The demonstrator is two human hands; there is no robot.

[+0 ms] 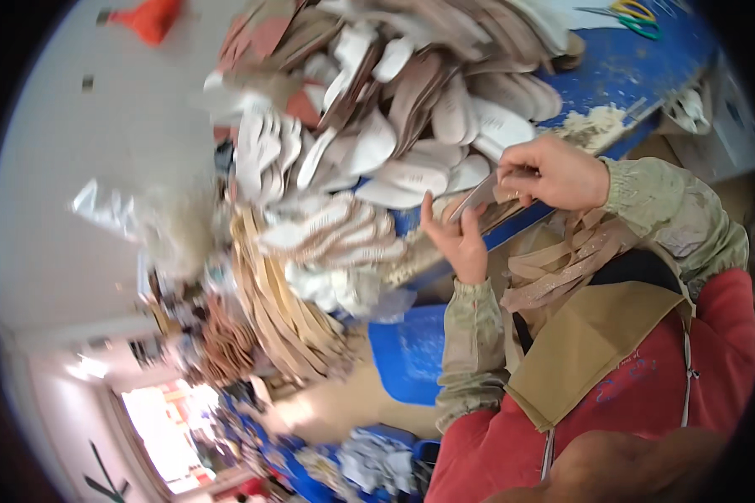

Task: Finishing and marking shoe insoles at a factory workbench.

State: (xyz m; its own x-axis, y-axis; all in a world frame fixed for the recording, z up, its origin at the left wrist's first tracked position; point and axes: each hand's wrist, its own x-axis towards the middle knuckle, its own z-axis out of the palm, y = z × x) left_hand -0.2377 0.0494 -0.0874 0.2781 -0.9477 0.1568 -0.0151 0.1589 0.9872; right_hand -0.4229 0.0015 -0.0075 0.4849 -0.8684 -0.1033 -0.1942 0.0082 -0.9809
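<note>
The right hand (pixel 549 172) is closed, and its thumb and fingers pinch a thin greyish-beige piece (pixel 476 199). This piece is between the two hands, above the near edge of the blue table (pixel 612 71). The left hand (pixel 460 243) has its index finger and thumb spread apart near the other end of the piece; I cannot tell whether it grips it. Beyond the hands, white and brown insoles (pixel 419 105) lie in overlapping piles on the table, and scissors (pixel 643 28) with coloured handles lie at its far side. Beige strips (pixel 268 302) hang to the left. Glittering strips (pixel 554 281) are below the right hand, near a tan cloth (pixel 600 344).
</note>
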